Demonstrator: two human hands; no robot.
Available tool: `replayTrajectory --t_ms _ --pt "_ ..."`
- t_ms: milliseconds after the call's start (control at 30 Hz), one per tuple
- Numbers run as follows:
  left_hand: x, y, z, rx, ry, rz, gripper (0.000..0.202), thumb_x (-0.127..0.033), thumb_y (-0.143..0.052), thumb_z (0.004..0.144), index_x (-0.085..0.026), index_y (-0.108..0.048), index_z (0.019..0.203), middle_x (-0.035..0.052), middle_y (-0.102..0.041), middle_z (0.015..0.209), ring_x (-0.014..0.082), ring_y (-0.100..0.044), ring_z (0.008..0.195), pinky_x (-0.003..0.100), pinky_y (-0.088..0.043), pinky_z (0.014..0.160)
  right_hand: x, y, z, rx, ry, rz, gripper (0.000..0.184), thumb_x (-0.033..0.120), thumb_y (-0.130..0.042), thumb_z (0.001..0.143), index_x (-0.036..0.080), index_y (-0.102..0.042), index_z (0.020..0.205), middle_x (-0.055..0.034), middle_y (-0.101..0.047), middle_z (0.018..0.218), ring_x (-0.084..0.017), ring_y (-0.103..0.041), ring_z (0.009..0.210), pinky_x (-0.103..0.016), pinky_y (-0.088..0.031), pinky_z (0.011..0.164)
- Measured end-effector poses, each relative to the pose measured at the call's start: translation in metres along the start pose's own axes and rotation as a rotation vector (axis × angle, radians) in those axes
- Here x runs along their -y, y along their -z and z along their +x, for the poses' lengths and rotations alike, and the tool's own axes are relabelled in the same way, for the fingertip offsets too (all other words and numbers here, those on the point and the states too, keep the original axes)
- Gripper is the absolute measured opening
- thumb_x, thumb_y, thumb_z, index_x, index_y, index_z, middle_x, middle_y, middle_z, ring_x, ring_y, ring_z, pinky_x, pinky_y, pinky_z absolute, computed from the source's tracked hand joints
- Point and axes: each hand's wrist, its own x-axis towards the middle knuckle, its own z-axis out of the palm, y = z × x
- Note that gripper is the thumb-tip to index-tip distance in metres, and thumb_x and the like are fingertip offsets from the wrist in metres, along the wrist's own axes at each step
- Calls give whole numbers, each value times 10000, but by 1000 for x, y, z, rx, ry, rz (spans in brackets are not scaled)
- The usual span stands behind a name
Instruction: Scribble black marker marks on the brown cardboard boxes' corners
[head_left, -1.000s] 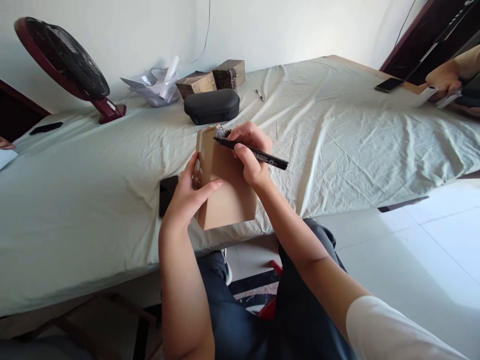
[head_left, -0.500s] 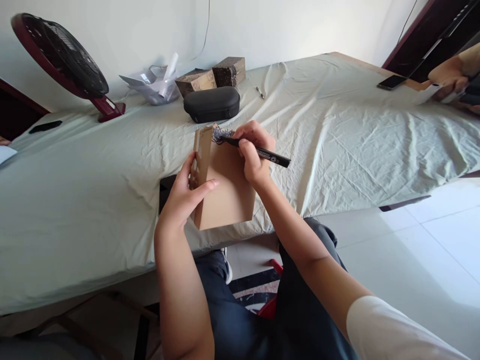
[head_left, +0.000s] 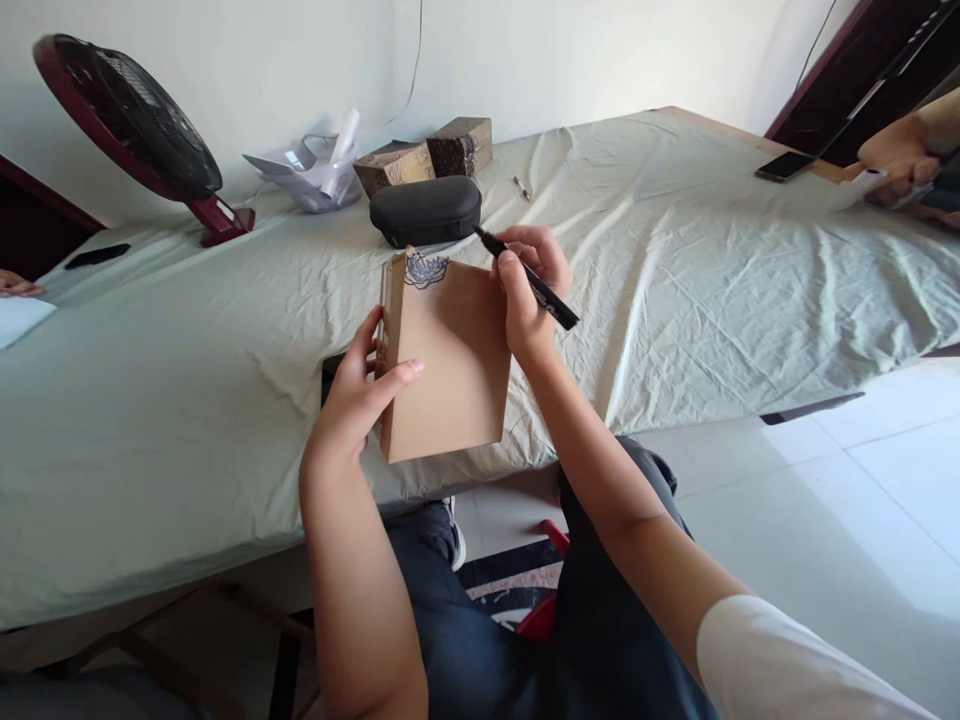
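Gripping a brown cardboard box by its near-left edge, left hand with thumb across the front face and fingers wrapped round the spine-like side, box held upright just above the near rim of the table. Bearing a small dark blue drawing at the top-left corner of that face. Pinched in the right hand at the box's 2 o'clock, a black marker, tip pointing up and away toward 11 o'clock, clear of the cardboard and just beside its upper right corner; fingers closed tight round the barrel. Peeking out from behind the left hand, at 9 o'clock of the box, a dark flat phone-like slab lying on the pale wrinkled sheet. Farther off, at 12 o'clock of the box and near it, a black zipped case; just behind that, two patterned brown boxes side by side, touching. To their 9 o'clock, a heap of crumpled white paper against the wall. Well off at 10 o'clock, a red and black fan tilted back on its stand, a small dark object lying below it. At the far right edge, around 2 o'clock, another person's hand beside a phone. At the left edge, another person's fingertips above a white sheet.
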Motion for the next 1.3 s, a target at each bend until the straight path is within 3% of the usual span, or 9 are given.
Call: replayTrajectory --t_ms 133,267,400,533,667,767,833,1133,1300 --pt "12 5 4 -52 -69 -18 1003 -437 -939 726 -335 -563 1651 125 -678 1334 335 -727 1154 494 -650 996 -8 9 8 -60 -50 4 541 827 -514 1049 321 -653 1181 -6 -672 795 -211 -697 756 -392 -625 754" --pt "34 9 12 -122 -114 -34 1032 -475 -937 707 -341 -548 1654 115 -671 1362 304 -719 1155 428 -649 956 -37 36 7 8 -168 65 575 763 -675 969 294 -640 1300 -68 -791 1127 -227 -781 929 -351 -613 697" --pt "54 8 20 -176 -189 -99 1095 -504 -939 661 -336 -519 1658 118 -659 1425 288 -702 1161 386 -634 916 -64 70 -13 159 -506 224 611 707 -645 913 291 -641 1361 -119 -791 1368 -208 -790 808 -325 -595 630" --pt "68 5 28 -250 -243 -143 1132 -513 -938 634 -335 -495 1661 122 -645 1446 269 -691 1132 347 -615 862 -81 85 -27 168 -720 223 532 574 -696 825 258 -637 1249 -114 -800 1285 -168 -742 694 -288 -539 571" --pt "73 2 33 -315 -260 -163 1148 -534 -920 623 -309 -481 1660 116 -651 1382 252 -682 1105 340 -608 881 -91 82 -29 340 -627 -182 431 336 -618 830 256 -567 1250 -56 -814 1111 -150 -644 624 -282 -492 585" --pt "74 0 34 -329 -259 -177 1147 -547 -910 637 -291 -465 1663 120 -645 1395 264 -685 1140 352 -614 925 -90 82 -31 554 -438 -676 372 224 -566 904 236 -653 1266 -65 -818 1133 -187 -685 803 -307 -514 745" --pt "74 0 34 -328 -260 -182 1132 -546 -900 671 -290 -441 1673 126 -627 1448 278 -686 1190 362 -617 963 -88 85 -32 624 -377 -846 361 182 -592 907 224 -720 1241 -86 -805 1191 -219 -706 924 -316 -498 794" --pt "69 1 29 -262 -247 -204 1116 -441 -877 808 -227 -311 1745 132 -562 1576 249 -647 1260 337 -581 1033 -85 80 -32 727 -381 -1000 396 137 -623 925 199 -791 1279 -125 -769 1290 -289 -703 1131 -335 -465 782" --pt "73 -2 31 -327 -265 -225 1155 -510 -904 682 -266 -408 1696 125 -619 1488 285 -675 1232 378 -602 1007 -91 66 -30 775 -358 -1002 433 102 -566 984 203 -785 1343 -132 -748 1371 -298 -676 1251 -353 -495 899"
